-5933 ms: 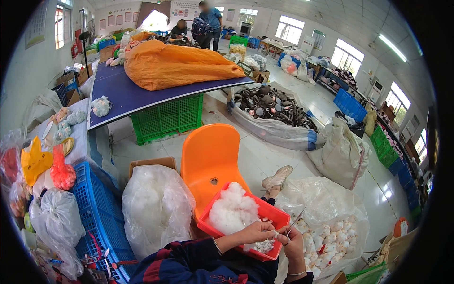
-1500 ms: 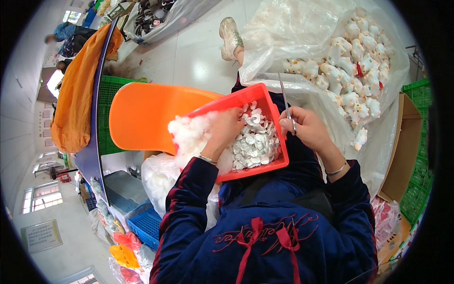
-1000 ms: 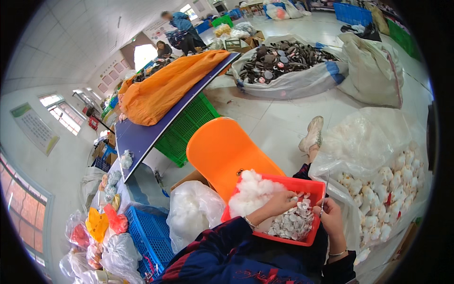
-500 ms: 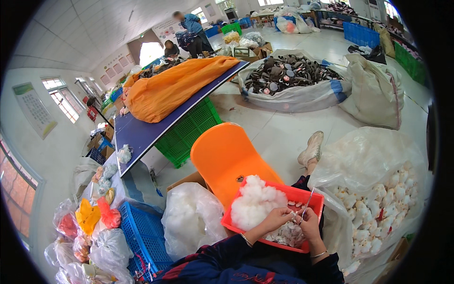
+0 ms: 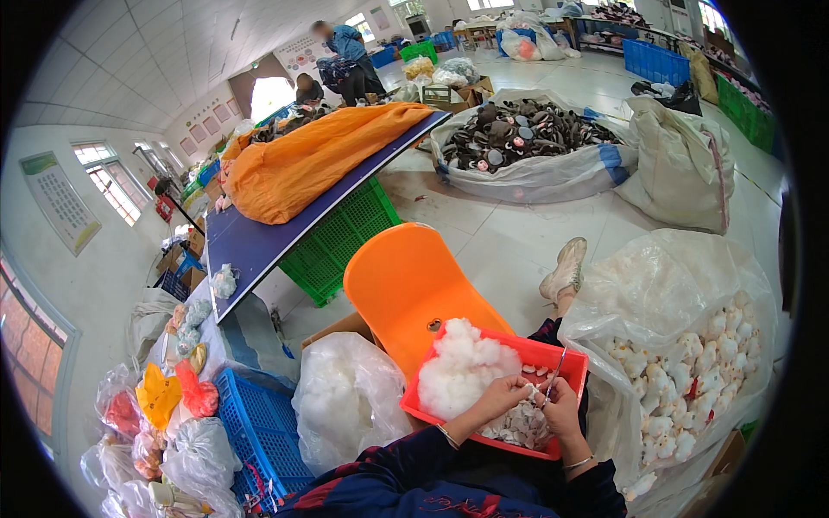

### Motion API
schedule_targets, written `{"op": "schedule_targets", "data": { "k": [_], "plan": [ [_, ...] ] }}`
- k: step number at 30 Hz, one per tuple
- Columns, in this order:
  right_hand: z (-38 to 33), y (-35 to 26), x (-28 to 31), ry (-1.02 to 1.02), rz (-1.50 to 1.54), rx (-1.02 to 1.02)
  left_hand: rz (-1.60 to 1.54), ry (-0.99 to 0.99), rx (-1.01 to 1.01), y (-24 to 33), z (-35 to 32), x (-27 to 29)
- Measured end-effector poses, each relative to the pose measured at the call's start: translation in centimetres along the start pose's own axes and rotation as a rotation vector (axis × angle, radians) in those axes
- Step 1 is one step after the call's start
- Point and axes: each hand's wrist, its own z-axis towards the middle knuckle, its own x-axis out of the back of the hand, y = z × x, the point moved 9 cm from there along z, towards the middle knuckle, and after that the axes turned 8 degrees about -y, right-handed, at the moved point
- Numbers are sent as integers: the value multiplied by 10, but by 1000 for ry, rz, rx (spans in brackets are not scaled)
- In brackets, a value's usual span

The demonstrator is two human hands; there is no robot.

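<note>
My left hand (image 5: 499, 401) is closed in a pinch on a small white fabric piece (image 5: 531, 393). Close beside it, my right hand (image 5: 561, 411) grips a slim metal tool (image 5: 557, 369), like tweezers or forceps, pointing up and away. Its other end is hidden among my fingers. Both hands are over a red tray (image 5: 578, 356) at my lap. Fluffy white stuffing (image 5: 456, 373) heaps up in the tray's left side. Small flat white pieces (image 5: 518, 428) fill its near right part, and a few more lie along the far right side.
An orange chair (image 5: 401, 272) stands just beyond the tray. To the right, a clear bag holds many small white stuffed shapes (image 5: 669, 388). A bag of stuffing (image 5: 345, 397) and a blue crate (image 5: 259, 432) stand left. Two people are near the blue table (image 5: 250, 250).
My hands stay together over the tray, with the fingers shifting slightly around the white piece. The metal tool stands a little steeper. The whole view has shifted slightly.
</note>
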Motion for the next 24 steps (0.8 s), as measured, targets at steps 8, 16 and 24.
{"op": "schedule_targets", "data": {
  "k": [8, 16, 24],
  "plan": [
    [-2, -10, -4, 7, 17, 35, -311, -160, 162, -6, -6, -8],
    [-5, -13, -4, 17, -194, 62, -319, -90, 244, 0, -14, -5],
    [-9, -38, -8, 8, -579, 38, -273, 47, 246, 21, -22, 18]
  ]
}}
